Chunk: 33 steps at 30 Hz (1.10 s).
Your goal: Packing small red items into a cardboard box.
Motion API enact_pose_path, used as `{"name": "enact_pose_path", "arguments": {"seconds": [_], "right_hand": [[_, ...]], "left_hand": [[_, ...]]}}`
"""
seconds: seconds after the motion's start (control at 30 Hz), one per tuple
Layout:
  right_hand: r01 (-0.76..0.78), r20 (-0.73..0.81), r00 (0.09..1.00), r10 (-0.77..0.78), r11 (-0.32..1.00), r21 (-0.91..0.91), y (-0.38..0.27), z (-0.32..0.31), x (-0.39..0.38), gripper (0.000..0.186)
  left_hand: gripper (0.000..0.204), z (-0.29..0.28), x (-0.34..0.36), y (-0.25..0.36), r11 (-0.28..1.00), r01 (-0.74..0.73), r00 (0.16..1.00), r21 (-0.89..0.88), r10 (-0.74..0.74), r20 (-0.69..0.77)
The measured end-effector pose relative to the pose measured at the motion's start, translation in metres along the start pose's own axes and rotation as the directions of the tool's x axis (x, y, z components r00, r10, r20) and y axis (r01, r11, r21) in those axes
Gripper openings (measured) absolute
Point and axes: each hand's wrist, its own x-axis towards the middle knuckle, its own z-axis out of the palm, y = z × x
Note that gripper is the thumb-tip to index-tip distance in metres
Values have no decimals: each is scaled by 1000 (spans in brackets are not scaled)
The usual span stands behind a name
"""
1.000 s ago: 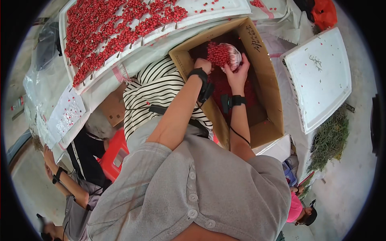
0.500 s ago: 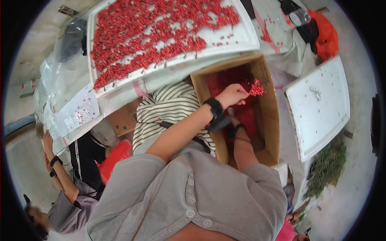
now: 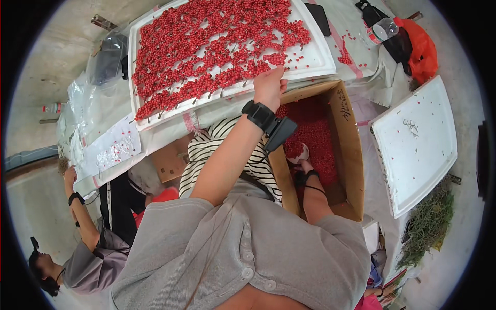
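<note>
My left hand (image 3: 268,89) is closed at the near right edge of a white tray (image 3: 319,61), fingers pinched. Just beyond the fingertips is a slightly blurred red berry cluster (image 3: 274,58), apparently held by its stem. Many similar berry clusters (image 3: 206,51) cover the tray in rows, some stems pointing toward me. Inside a deep cardboard box (image 3: 353,155), my right hand (image 3: 305,166) grips a small white bowl (image 3: 305,154) with red berries in it. Loose red berries (image 3: 323,147) fill the bottom of the box around that hand.
A second white tray (image 3: 413,144) with a few twigs stands at right, above a heap of green stems (image 3: 429,222). Beyond lie a plastic bottle (image 3: 383,31) and an orange-red bag (image 3: 422,49). Another person (image 3: 93,258) works at left, beside a berry-strewn paper sheet (image 3: 111,147).
My left hand has moved from above the box, up and left to the tray edge, carrying the berry cluster. My right hand now shows the bowl more plainly inside the box.
</note>
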Motion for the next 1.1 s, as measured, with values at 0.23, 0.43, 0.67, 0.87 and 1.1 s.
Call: {"name": "enact_pose_path", "arguments": {"seconds": [0.23,0.43,0.67,0.87,1.1], "right_hand": [[32,15,999,-30,984,-178,-20,3,-6,63],[-105,2,994,105,994,2,3,3,16,61],[72,-61,995,-78,993,-97,20,-6,48,56],[180,-300,887,-351,861,-475,-7,11,28,47],[364,189,928,-321,670,-647,-142,43,10,53]], "left_hand": [[12,5,-1,1,1000,6,1000,4,-6,-6],[19,-5,-36,2,932,-131,991,337,113,74],[18,-6,-60,-7,779,-138,832,612,-244,498],[18,-16,-63,-11,622,-125,590,773,-579,562],[35,-7,-64,-46,40,-906,352,420,-476,806]]}}
